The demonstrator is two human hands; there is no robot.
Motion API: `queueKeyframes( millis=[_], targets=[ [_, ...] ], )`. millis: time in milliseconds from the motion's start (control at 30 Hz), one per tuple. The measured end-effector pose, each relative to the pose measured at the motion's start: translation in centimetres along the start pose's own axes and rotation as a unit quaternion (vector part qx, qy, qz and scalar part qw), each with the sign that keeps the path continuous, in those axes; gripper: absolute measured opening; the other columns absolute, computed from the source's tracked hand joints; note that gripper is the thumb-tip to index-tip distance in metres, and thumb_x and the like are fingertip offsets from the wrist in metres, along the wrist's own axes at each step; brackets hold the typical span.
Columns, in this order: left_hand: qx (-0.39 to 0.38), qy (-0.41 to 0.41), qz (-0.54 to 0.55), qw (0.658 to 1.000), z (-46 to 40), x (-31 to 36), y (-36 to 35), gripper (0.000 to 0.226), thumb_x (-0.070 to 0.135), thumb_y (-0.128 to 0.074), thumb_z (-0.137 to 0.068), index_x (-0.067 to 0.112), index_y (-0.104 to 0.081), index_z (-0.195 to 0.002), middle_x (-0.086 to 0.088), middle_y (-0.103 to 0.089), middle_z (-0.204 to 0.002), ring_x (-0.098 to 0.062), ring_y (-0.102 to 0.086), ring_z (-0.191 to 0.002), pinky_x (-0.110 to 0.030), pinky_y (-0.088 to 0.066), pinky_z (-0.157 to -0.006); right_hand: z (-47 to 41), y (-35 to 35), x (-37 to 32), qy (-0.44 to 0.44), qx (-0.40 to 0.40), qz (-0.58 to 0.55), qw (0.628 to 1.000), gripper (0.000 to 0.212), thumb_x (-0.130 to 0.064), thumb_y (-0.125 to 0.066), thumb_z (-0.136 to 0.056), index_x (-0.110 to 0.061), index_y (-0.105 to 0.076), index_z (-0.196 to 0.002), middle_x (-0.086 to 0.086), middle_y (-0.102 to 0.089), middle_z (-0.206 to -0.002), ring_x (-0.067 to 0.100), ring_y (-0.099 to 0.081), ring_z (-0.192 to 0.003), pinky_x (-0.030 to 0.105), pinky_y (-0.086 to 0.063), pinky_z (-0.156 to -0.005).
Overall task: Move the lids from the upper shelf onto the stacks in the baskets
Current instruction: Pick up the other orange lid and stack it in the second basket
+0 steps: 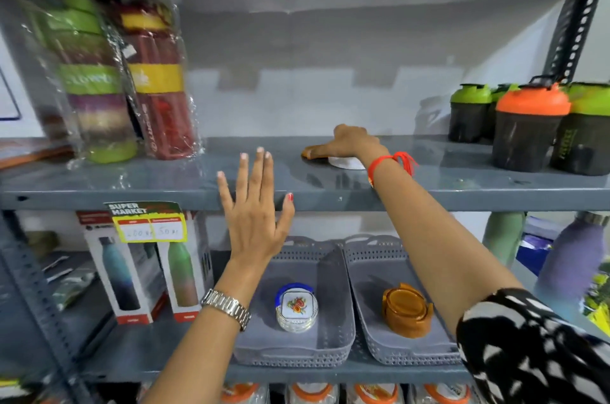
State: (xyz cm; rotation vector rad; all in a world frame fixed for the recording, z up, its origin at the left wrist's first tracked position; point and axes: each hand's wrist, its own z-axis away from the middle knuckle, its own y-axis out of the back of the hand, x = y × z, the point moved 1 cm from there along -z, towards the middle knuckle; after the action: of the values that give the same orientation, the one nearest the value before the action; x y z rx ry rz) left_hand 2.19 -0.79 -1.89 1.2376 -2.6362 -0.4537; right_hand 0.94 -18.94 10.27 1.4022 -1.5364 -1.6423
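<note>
Setting: a grey metal store rack seen from the person's head, looking at an upper shelf (165, 185) and the shelf below it.
Right hand (350, 143): reaches onto the upper shelf, palm down over two lids. Its grip is curled over them, but whether the fingers actually pinch a lid cannot be told. A red thread is tied round the wrist.
Orange lid (308, 152): lies flat on the upper shelf, showing at the tip of the right thumb.
White lid (346, 163): lies flat on the upper shelf under the right hand, just beside the orange lid.
Left hand (255, 205): raised in front of the upper shelf's front edge, fingers spread wide, holding nothing. A metal watch (226, 306) sits on the wrist.
Left basket (297, 357): grey perforated plastic, on the lower shelf, holding a stack of white lids (297, 308) with a flower print on top.
Right basket (412, 354): same kind, touching the left basket, holding a stack of orange lids (407, 309).
Left of upper shelf: wrapped bottles (125, 80) in clear plastic, green and red.
Right of upper shelf: shaker bottles (528, 126) with green and orange caps.
Lower left: boxed bottles (145, 271) behind a yellow price tag (148, 223).
</note>
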Motion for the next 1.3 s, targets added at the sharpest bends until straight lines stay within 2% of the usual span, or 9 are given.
queueKeyframes(
  millis=[133, 267, 567, 733, 800, 967, 1100, 1233, 1300],
  targets=[
    [-0.024, -0.023, -0.008, 0.999, 0.2, -0.4, 0.1, 0.063, 0.040, -0.032, -0.094, 0.006, -0.026, -0.147, -0.008, -0.026, -0.153, -0.025, -0.022, -0.142, -0.050, -0.010, -0.116, -1.4, -0.9, -0.7, -0.013, -0.044, 0.006, 0.999, 0.070, -0.061, -0.065, -0.073, -0.012, -0.050, -0.121, 0.013, -0.048, -0.137, 0.035, -0.042, -0.127, 0.049, -0.036, -0.106],
    [-0.026, -0.013, -0.001, 1.000, 0.1, -0.3, 0.0, 0.064, 0.039, -0.033, -0.093, 0.007, -0.025, -0.147, -0.008, -0.028, -0.153, -0.024, -0.023, -0.142, -0.051, -0.015, -0.115, -2.7, -1.5, -0.8, -0.014, -0.030, 0.003, 0.999, 0.059, -0.065, -0.066, -0.068, -0.016, -0.047, -0.095, 0.013, -0.055, -0.128, 0.034, -0.047, -0.120, 0.048, -0.040, -0.103],
    [-0.030, -0.013, 0.009, 0.999, 0.2, -0.4, -0.2, 0.063, 0.040, -0.033, -0.092, 0.008, -0.026, -0.146, -0.005, -0.026, -0.153, -0.023, -0.023, -0.142, -0.050, -0.015, -0.115, -2.8, -1.2, -0.1, -0.028, 0.036, -0.063, 0.997, 0.057, -0.057, -0.076, -0.060, -0.014, -0.046, -0.080, 0.010, -0.053, -0.105, 0.029, -0.041, -0.118, 0.042, -0.043, -0.098],
    [-0.031, -0.012, 0.004, 0.999, 0.2, -0.4, -0.2, 0.063, 0.040, -0.033, -0.093, 0.008, -0.028, -0.146, -0.006, -0.030, -0.152, -0.024, -0.024, -0.141, -0.050, -0.015, -0.115, -1.6, -0.4, -0.3, 0.008, 0.104, -0.103, 0.989, 0.055, -0.053, -0.082, -0.053, -0.014, -0.046, -0.064, 0.006, -0.050, -0.099, 0.025, -0.039, -0.106, 0.024, -0.034, -0.067],
    [-0.030, -0.013, 0.002, 0.999, 0.2, -0.3, -0.2, 0.062, 0.040, -0.033, -0.093, 0.007, -0.029, -0.145, -0.007, -0.032, -0.151, -0.024, -0.025, -0.140, -0.049, -0.015, -0.114, -0.4, 0.0, -0.4, 0.028, 0.150, -0.110, 0.982, 0.051, -0.049, -0.085, -0.052, -0.010, -0.055, -0.069, 0.008, -0.052, -0.105, 0.027, -0.039, -0.108, 0.021, -0.032, -0.064],
    [-0.024, -0.008, 0.009, 1.000, 0.2, -0.2, -0.3, 0.060, 0.044, -0.020, -0.098, 0.008, -0.031, -0.144, -0.007, -0.036, -0.149, -0.025, -0.028, -0.139, -0.046, -0.010, -0.116, 5.3, 0.6, -0.5, 0.114, 0.300, -0.151, 0.935, 0.083, -0.038, -0.086, -0.057, -0.003, -0.053, -0.125, 0.014, -0.044, -0.124, 0.029, -0.036, -0.122, 0.026, -0.035, -0.096],
    [-0.005, -0.006, 0.014, 1.000, 0.1, -0.2, -0.5, 0.060, 0.041, -0.030, -0.094, 0.008, -0.033, -0.143, -0.007, -0.038, -0.148, -0.026, -0.029, -0.139, -0.046, -0.010, -0.116, 9.2, -0.2, -0.3, 0.157, 0.384, -0.223, 0.882, 0.090, -0.034, -0.088, -0.055, -0.008, -0.049, -0.132, 0.011, -0.041, -0.125, 0.024, -0.036, -0.120, 0.019, -0.032, -0.094],
    [0.006, -0.006, 0.035, 0.999, 0.1, -0.1, -0.3, 0.061, 0.040, -0.034, -0.093, 0.009, -0.030, -0.145, -0.006, -0.031, -0.151, -0.024, -0.022, -0.142, -0.047, -0.006, -0.117, 11.7, -2.0, 0.0, 0.212, 0.449, -0.257, 0.829, 0.091, -0.032, -0.088, -0.056, -0.005, -0.047, -0.133, 0.014, -0.041, -0.125, 0.015, -0.035, -0.116, -0.003, -0.023, -0.094],
    [0.004, -0.005, 0.030, 1.000, 0.1, 0.0, -0.2, 0.062, 0.040, -0.036, -0.092, 0.009, -0.028, -0.146, -0.007, -0.029, -0.153, -0.024, -0.019, -0.144, -0.049, -0.005, -0.117, 12.4, -2.7, 0.0, 0.228, 0.469, -0.257, 0.814, 0.091, -0.033, -0.087, -0.058, -0.002, -0.046, -0.134, 0.016, -0.042, -0.125, 0.010, -0.032, -0.116, -0.003, -0.023, -0.096]
  ],
)
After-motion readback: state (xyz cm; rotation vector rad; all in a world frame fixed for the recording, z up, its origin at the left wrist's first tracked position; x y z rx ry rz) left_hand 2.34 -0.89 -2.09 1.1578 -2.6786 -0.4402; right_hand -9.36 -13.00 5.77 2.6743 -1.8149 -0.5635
